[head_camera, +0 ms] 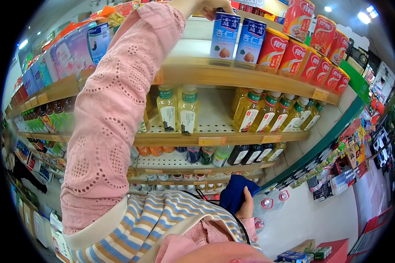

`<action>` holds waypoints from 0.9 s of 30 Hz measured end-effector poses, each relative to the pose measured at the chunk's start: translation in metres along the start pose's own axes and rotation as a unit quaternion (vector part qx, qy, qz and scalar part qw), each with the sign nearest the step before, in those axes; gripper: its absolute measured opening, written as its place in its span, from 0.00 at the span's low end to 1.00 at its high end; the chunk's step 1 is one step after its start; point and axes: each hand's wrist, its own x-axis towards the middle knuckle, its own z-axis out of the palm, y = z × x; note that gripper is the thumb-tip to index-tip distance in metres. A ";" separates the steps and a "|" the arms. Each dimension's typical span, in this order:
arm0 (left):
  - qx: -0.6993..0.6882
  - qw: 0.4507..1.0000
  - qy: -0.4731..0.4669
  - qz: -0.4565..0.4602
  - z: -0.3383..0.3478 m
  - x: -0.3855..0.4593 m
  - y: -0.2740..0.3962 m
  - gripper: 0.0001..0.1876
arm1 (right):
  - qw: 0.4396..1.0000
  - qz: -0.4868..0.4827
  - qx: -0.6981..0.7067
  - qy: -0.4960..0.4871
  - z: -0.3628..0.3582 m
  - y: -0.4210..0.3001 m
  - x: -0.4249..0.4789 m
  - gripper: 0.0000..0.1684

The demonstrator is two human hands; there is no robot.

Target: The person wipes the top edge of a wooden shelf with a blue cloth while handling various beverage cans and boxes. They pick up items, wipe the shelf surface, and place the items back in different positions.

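Observation:
My left hand (214, 7) is raised to the top shelf (197, 67), with its fingers at the top of a blue drink can (225, 36); whether they grip it or a can behind is partly hidden. A second blue can (250, 41) stands just to the right, beside red and gold cans (273, 49). Low in front of my body, my right hand (245, 205) holds a folded dark blue cloth (237, 194). Under the top shelf, two bottles of pale yellow drink (189, 110) stand side by side.
More yellow bottles (248, 111) line the second shelf at the right. Dark bottles (238, 154) stand one shelf lower. Cartons (64, 54) fill the upper left shelf. Large clear bottles with red caps (266, 203) are on the floor by my right hand, and boxes (294, 256) lie at the lower right.

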 end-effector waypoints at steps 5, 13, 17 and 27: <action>0.041 0.999 -0.031 -0.005 0.001 0.012 0.002 0.09 | 0.999 0.017 0.036 -0.002 -0.011 0.006 0.007 0.28; 0.097 0.987 -0.129 0.025 -0.004 -0.028 0.005 0.14 | 0.999 0.008 0.000 -0.054 -0.003 0.009 0.009 0.27; 0.169 0.969 -0.133 0.120 0.026 -0.054 0.030 0.15 | 0.999 -0.024 -0.022 0.034 -0.028 0.013 0.016 0.30; 0.288 0.937 -0.109 0.168 0.007 -0.141 0.045 0.17 | 0.987 0.023 -0.150 0.046 -0.014 0.023 0.056 0.30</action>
